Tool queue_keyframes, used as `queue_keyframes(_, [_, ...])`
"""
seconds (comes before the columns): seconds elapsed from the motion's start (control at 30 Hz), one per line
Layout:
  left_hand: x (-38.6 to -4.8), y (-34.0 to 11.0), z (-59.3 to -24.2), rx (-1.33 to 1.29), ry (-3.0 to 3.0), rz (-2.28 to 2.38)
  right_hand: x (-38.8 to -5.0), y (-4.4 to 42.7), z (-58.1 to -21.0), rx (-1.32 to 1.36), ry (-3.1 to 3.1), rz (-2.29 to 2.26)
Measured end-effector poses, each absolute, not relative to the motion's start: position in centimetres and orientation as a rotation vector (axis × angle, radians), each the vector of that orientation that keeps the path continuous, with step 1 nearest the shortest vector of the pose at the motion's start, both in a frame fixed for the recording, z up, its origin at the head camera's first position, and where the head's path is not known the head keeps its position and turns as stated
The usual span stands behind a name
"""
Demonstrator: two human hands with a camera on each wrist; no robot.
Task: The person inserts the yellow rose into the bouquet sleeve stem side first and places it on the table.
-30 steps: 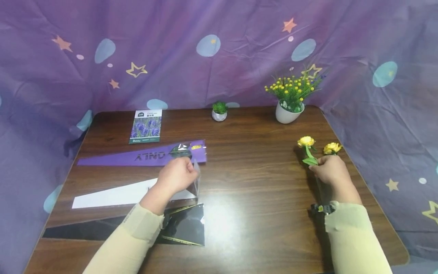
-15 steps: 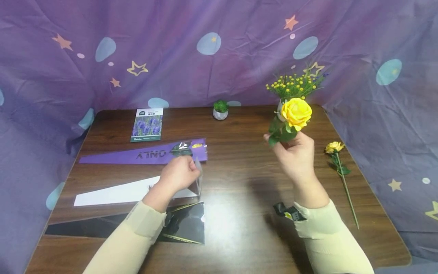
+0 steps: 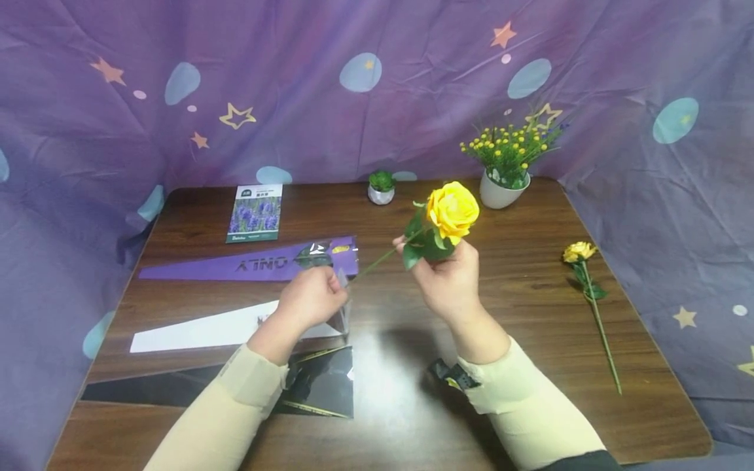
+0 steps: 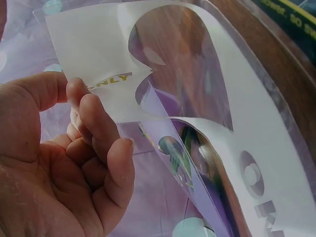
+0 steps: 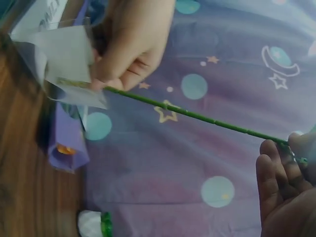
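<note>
My left hand pinches the open end of the white flower sleeve, whose clear film stands lifted in the right wrist view. In the left wrist view the thumb and forefinger of that hand meet at the sleeve's edge. My right hand holds a yellow rose by the stem just below its leaves. The green stem slants down to the left hand, and its tip is at the left fingertips by the sleeve's mouth; whether it is inside cannot be told.
A purple sleeve holding a yellow flower lies behind the white one, a black sleeve in front. Another yellow rose lies at the right. Along the back stand a flower packet, a small succulent and a white pot.
My right hand has lifted one rose off the table at the right and carried it left, its stem now reaching the left hand. The left hand has stayed at the white sleeve.
</note>
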State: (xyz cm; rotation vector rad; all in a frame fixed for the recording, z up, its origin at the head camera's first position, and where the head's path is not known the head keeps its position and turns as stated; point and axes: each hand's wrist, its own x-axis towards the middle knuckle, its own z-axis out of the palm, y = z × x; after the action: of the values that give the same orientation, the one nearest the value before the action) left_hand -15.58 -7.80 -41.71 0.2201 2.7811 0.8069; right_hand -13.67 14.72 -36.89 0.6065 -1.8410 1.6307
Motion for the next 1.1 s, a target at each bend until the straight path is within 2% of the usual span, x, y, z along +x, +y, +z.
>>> queue_keyframes(0.57, [-15.1, -7.7, -41.1, 0.256, 2.763, 0.989, -13.6, 12.1, -41.0, 0.541, -1.92, 1.588])
queue_keyframes(0.83, [-15.1, -8.0, -40.8, 0.263, 2.725, 1.033, -13.5, 11.7, -40.8, 0.514, -1.84, 1.637])
queue_keyframes(1.1, [-15.1, -7.9, -40.6, 0.311, 2.742, 1.077, -12.9, 11.0, -42.4, 0.525, -1.99, 1.577])
